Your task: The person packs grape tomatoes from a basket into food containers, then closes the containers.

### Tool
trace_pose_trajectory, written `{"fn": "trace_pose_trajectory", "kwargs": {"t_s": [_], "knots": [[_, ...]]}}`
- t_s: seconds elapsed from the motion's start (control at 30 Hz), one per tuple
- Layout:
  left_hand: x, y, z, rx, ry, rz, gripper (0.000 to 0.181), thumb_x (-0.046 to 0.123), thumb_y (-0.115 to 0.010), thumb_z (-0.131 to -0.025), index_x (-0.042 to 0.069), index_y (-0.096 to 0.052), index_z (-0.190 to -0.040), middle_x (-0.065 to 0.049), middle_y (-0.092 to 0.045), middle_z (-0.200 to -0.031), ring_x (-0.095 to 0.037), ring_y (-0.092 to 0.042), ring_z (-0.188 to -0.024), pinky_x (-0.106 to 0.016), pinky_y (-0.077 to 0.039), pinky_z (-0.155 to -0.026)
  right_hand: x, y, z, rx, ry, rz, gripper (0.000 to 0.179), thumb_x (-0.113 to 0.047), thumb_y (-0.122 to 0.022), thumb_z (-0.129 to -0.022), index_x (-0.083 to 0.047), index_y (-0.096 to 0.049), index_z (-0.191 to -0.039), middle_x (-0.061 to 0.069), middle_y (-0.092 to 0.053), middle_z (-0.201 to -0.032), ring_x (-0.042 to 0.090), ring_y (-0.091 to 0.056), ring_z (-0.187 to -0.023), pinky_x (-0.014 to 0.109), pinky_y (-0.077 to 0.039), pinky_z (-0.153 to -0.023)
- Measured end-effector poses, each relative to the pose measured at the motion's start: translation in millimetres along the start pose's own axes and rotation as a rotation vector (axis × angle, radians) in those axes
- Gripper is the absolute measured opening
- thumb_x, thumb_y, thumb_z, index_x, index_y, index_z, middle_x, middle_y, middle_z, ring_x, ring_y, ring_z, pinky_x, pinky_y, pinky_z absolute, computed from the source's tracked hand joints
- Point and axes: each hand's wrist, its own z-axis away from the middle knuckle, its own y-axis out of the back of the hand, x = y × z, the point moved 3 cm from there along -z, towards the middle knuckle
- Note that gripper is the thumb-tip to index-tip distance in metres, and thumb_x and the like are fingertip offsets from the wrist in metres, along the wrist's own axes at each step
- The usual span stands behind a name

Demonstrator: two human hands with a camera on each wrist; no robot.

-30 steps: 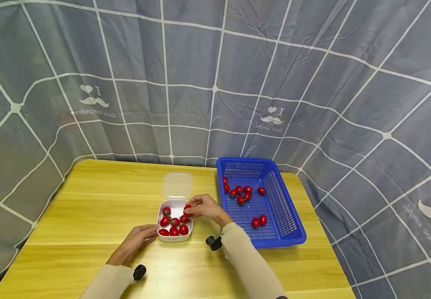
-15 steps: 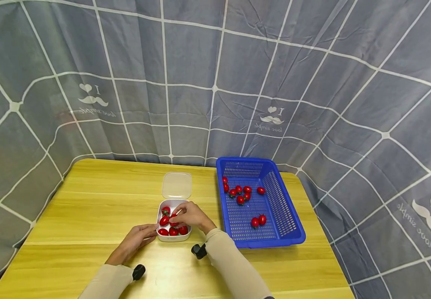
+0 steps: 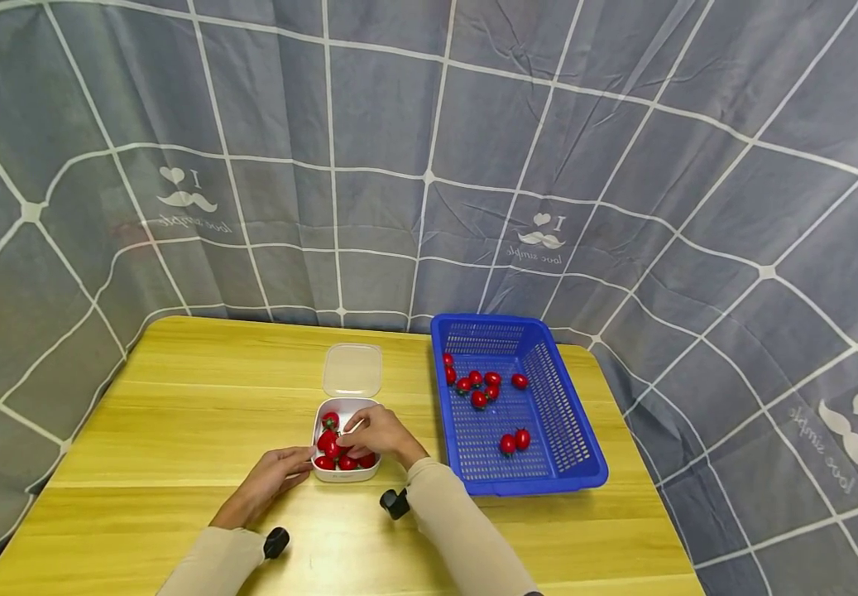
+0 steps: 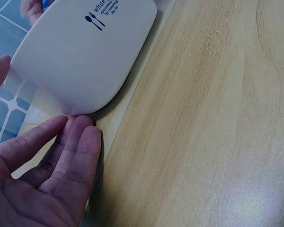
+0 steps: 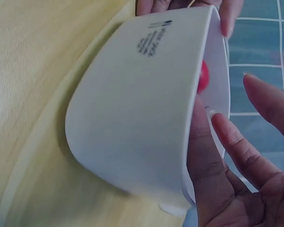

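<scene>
A white lidded box [image 3: 345, 476] holds several cherry tomatoes [image 3: 327, 464] and stands in front of me. My left hand [image 3: 274, 476] rests against its left side; in the left wrist view, straight fingers [image 4: 78, 156] touch the outer wall and the thumb lies at the rim. My right hand [image 3: 380, 432] reaches over the right side with fingers down inside. In the right wrist view, its thumb and index finger [image 5: 236, 142] stand apart with nothing seen between them, and one tomato [image 5: 203, 77] shows past the rim. The right hand hides part of the box's contents.
The box's translucent lid [image 3: 352, 370] is folded back behind it. To the right, a blue plastic basket [image 3: 596, 463] contains several more cherry tomatoes [image 3: 479, 400]. Both stand on a wooden table [image 3: 213, 389], with a grey checked curtain [image 3: 376, 207] behind.
My right hand has moved left over the box with a cherry tomato, set it down among the others and loosened its fingers. The left hand has stayed in place.
</scene>
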Motion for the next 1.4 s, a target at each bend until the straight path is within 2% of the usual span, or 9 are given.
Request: {"fn": "trace_pose_trajectory", "kwargs": {"t_s": [0.17,0.33,0.47,0.63,0.83,1.0,1.13,1.27,1.4], "knots": [[-0.6,-0.1,0.7,0.000,0.002,-0.002,0.061,0.031,-0.053,-0.100,-0.019,-0.041,-0.133,-0.030,-0.044,-0.138,-0.035,-0.048,-0.124,-0.043,-0.042,-0.106,-3,16,4.3,-0.012,0.012,-0.016,0.017,-0.004,-0.075,-0.082,0.004,-0.065,-0.093,0.017,-0.067,-0.078,0.039,-0.069,-0.073,0.042,-0.061,-0.066],[0.1,0.3,1.3,0.007,-0.001,-0.004,0.059,0.030,-0.052,-0.100,-0.019,-0.043,-0.131,-0.028,-0.046,-0.137,-0.034,-0.049,-0.123,-0.043,-0.042,-0.106,-10,45,10.7,-0.005,0.030,-0.067,0.026,-0.003,-0.072,-0.085,0.011,-0.062,-0.105,0.019,-0.067,-0.085,0.040,-0.069,-0.080,0.048,-0.059,-0.075],[1.5,0.5,1.6,0.009,-0.001,-0.004,0.059,0.029,-0.052,-0.100,-0.020,-0.042,-0.132,-0.029,-0.046,-0.136,-0.034,-0.049,-0.122,-0.043,-0.042,-0.107,-15,72,17.1,0.012,0.047,-0.083,0.032,-0.004,-0.070,-0.087,0.012,-0.060,-0.112,0.016,-0.065,-0.087,0.038,-0.069,-0.083,0.047,-0.059,-0.076],[2.6,0.6,1.8,0.012,0.002,-0.002,0.059,0.029,-0.052,-0.100,-0.020,-0.041,-0.132,-0.029,-0.047,-0.136,-0.033,-0.050,-0.121,-0.042,-0.043,-0.106,-17,104,25.7,0.029,0.073,-0.104,0.034,-0.003,-0.068,-0.088,0.012,-0.057,-0.116,0.026,-0.065,-0.098,0.039,-0.069,-0.086,0.040,-0.061,-0.073],[2.5,0.8,1.7,0.015,0.004,-0.002,0.059,0.029,-0.053,-0.100,-0.020,-0.041,-0.132,-0.029,-0.047,-0.135,-0.031,-0.052,-0.119,-0.042,-0.043,-0.106,-11,135,34.9,-0.007,0.133,-0.161,0.036,0.002,-0.064,-0.089,0.016,-0.053,-0.121,0.026,-0.063,-0.102,0.038,-0.067,-0.088,0.054,-0.054,-0.084],[2.4,0.2,1.9,0.014,0.002,-0.006,0.061,0.030,-0.053,-0.100,-0.020,-0.041,-0.132,-0.030,-0.046,-0.136,-0.033,-0.051,-0.120,-0.043,-0.043,-0.106,9,164,32.5,-0.068,0.221,-0.201,0.038,-0.005,-0.069,-0.088,0.012,-0.057,-0.119,0.022,-0.065,-0.101,0.036,-0.067,-0.088,0.047,-0.059,-0.080],[0.8,0.1,2.5,0.018,0.001,-0.004,0.061,0.030,-0.053,-0.100,-0.021,-0.041,-0.131,-0.032,-0.045,-0.136,-0.035,-0.051,-0.121,-0.043,-0.043,-0.105,22,184,35.5,-0.035,0.168,-0.187,0.035,-0.002,-0.066,-0.089,0.013,-0.057,-0.120,0.020,-0.067,-0.101,0.034,-0.067,-0.090,0.046,-0.059,-0.079],[0.3,-0.1,2.7,0.016,-0.002,0.001,0.060,0.029,-0.052,-0.100,-0.021,-0.041,-0.131,-0.032,-0.044,-0.137,-0.035,-0.050,-0.122,-0.043,-0.043,-0.106,25,198,47.6,0.023,0.064,-0.147,0.038,0.007,-0.060,-0.090,0.020,-0.050,-0.124,0.027,-0.065,-0.106,0.036,-0.067,-0.091,0.047,-0.058,-0.081],[0.7,-0.7,0.9,0.007,-0.009,-0.005,0.062,0.031,-0.052,-0.101,-0.021,-0.040,-0.132,-0.033,-0.043,-0.137,-0.036,-0.049,-0.122,-0.043,-0.043,-0.106,31,214,54.4,0.038,0.031,-0.099,0.036,0.009,-0.059,-0.090,0.020,-0.050,-0.123,0.033,-0.061,-0.112,0.033,-0.067,-0.090,0.045,-0.059,-0.080]]}}
